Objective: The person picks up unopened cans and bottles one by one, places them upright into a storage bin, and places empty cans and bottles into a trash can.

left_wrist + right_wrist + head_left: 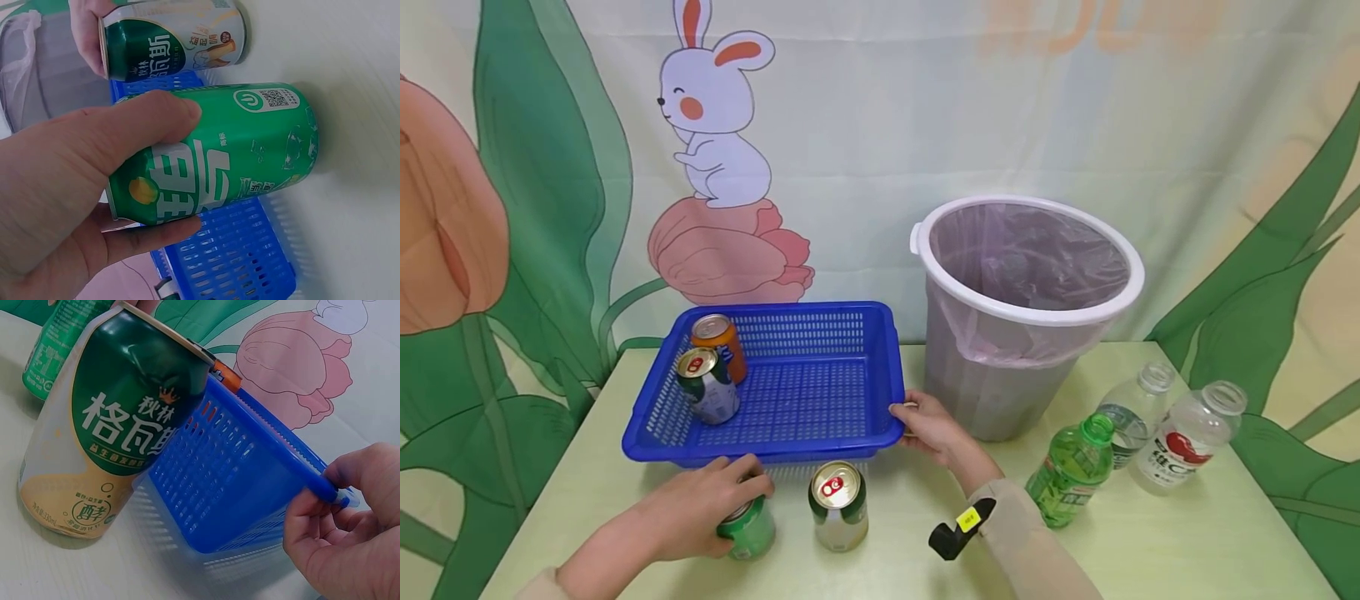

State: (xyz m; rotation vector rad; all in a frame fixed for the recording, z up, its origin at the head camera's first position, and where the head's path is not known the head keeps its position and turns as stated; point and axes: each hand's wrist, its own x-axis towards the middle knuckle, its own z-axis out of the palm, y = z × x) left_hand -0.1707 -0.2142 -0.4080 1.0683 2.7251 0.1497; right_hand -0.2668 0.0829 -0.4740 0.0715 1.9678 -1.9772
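Observation:
My left hand (703,504) grips a green soda can (250,144) near its top, the thumb along one side and fingers on the other. The can stands on the table in front of the blue plastic basket (842,446). My right hand (936,429) pinches the basket's rim at its right front corner, as the right wrist view (356,519) shows up close. Between the hands stands a white and green drink can (840,508), upright and untouched. Inside the basket's left end are an orange can (718,337) and a second white and green can (709,387).
A grey bin (992,392) with a white rim and a plastic liner stands right of the basket. At the right of the table (1210,542) are a green bottle (1071,471) and two clear bottles (1183,442). A printed curtain (865,167) hangs behind.

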